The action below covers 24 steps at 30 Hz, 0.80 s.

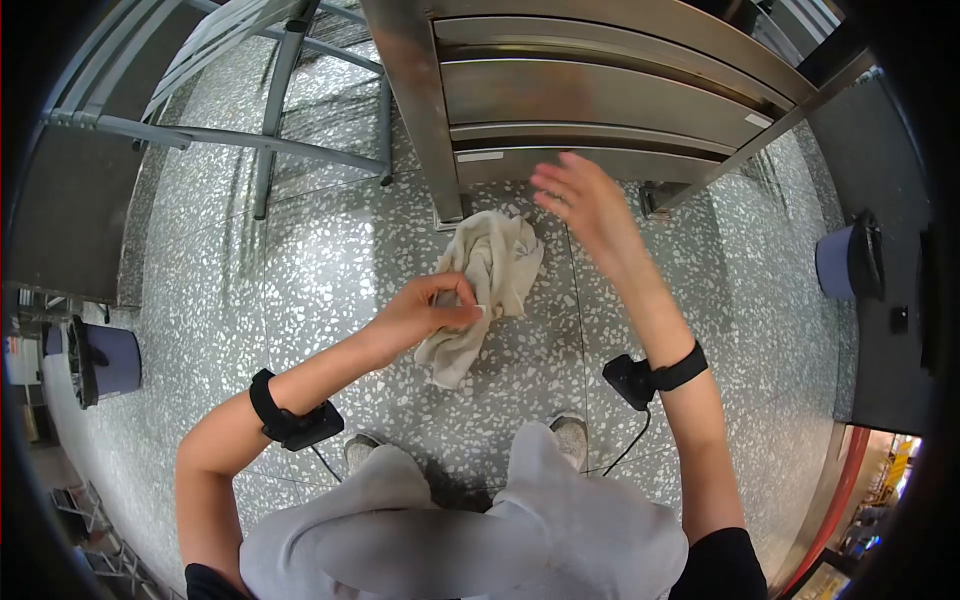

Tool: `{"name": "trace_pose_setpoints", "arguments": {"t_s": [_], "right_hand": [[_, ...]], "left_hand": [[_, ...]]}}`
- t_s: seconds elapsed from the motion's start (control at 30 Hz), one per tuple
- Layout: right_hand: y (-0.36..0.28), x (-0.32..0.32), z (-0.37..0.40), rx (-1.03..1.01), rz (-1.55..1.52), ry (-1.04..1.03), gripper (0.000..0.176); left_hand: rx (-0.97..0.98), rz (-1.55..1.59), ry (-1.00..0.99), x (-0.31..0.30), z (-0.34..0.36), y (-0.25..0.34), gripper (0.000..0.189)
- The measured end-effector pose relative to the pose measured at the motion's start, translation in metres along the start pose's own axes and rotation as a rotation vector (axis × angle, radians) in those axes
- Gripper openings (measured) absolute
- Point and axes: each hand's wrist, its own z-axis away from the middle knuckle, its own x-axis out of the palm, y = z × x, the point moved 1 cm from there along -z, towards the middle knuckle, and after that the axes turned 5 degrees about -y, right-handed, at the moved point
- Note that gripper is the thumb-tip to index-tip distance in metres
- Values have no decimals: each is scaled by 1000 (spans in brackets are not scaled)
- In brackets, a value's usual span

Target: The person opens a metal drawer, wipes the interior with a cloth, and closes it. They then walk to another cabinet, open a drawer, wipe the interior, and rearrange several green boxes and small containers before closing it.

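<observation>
My left hand (440, 305) is in a pinch above a crumpled off-white cloth (505, 265) on the floor. Between the thumb and fingertip shows a small white piece (479, 311), too small to name. Raised near the lowest metal panel, my right hand (590, 205) has its fingers stretched out and slightly blurred. Nothing shows in it. The stainless steel unit (590, 90) stands in front of me, with wide horizontal panels and white labels on some of them.
Speckled tile floor (320, 240) spreads around my feet. A folding metal rack (280, 140) stands at the upper left. Purple bins with black liners are at the left (110, 358) and right (840, 262). Cables hang from the black devices strapped to both forearms.
</observation>
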Motion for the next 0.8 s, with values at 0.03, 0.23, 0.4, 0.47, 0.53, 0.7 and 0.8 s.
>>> {"name": "trace_pose_setpoints", "arguments": {"t_s": [0.03,0.23,0.4,0.47,0.53,0.7,0.8], "right_hand": [[-6,-5,-6,48,-221,26,37],[-22,-15,-21,-94,-424,44,31],[-20,-4,-20,-101,-304,164,29],[-16,-6,-15,-114,-306,166,28],[-15,-6,-6,-112,-303,147,27],[-21,0,19,-91,-301,135,24],[-15,-2,46,-80,-310,176,24]], "left_hand": [[-36,-60,-17,-2,1,-3,13],[-104,-392,-235,4,1,-39,14],[-168,-413,-271,7,7,-52,14],[-145,-398,-282,4,8,-58,14],[-137,-418,-294,-2,10,-61,16],[-172,-475,-329,-12,9,-68,17],[-202,-488,-328,-16,2,-70,16]]}}
